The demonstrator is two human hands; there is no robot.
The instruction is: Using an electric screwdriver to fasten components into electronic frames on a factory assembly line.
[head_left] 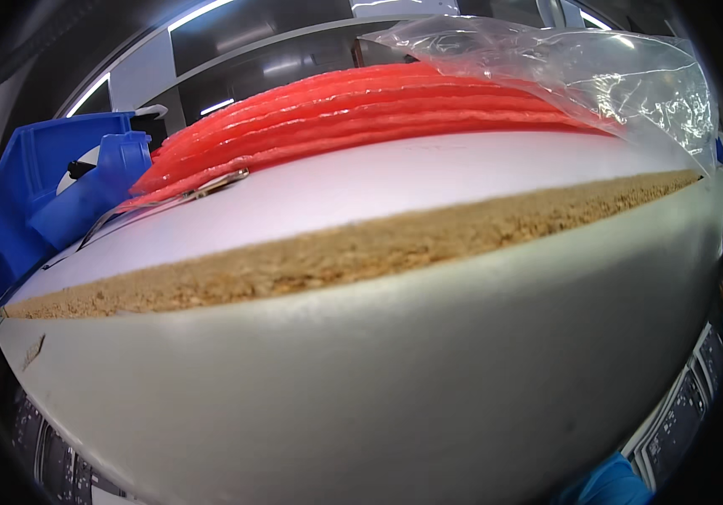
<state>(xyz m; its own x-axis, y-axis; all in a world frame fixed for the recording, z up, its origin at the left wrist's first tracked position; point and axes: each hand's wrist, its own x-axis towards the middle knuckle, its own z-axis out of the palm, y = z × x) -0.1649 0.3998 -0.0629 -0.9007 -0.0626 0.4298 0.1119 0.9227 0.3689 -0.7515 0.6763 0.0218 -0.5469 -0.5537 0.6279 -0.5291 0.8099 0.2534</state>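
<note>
Camera sits very low, nearly level with a white board [429, 181] whose raw chipboard edge [336, 252] runs across the middle of the view; below that edge a pale grey face [361, 396] fills the near half. Neither of the person's hands shows: nothing tells whether they are apart, together or holding anything, so cannot tell. A patch of blue [609, 484] at the near right bottom edge may be a glove or sleeve, too little visible to say. Nearest things to work with: a stack of pink foam sheets [361, 109] lying flat on the far side of the board, edges staggered, likely just laid down in a loose pile. Its right end sits inside a clear plastic bag [614, 76], mouth open toward the left, so the sheets are partly bagged. A thin metal strip or clip [210, 187] lies on the board, touching the near left edge of the stack. At far left a blue plastic bin [33, 194] stands tilted open toward the board; contents mostly hidden, only a black-and-white part [84, 164] pokes out.
</note>
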